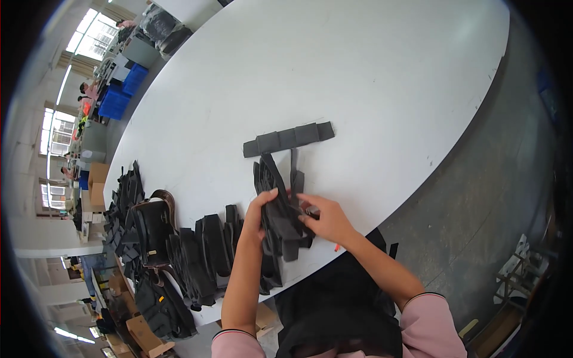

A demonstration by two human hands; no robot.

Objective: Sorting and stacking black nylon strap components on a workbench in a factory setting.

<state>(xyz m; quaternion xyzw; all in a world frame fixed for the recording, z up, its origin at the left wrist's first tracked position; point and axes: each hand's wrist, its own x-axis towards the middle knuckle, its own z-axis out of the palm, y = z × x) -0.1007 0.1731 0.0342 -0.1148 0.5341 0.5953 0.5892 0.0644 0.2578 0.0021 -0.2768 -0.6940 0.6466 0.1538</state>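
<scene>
**Sorting the dark fabric pieces at the counter edge**

I see both hands closed on a bundle of dark fabric pieces (280, 221) at the near edge of the white counter (358, 71). My left hand (255, 216) grips its left side; my right hand (325, 219) pinches a piece on its right. A padded strip (288, 139) lies just beyond, and a pile (209, 250) sits to the left. I'd judge it best to hold the stack firmly and peel off one piece at a time.
</scene>
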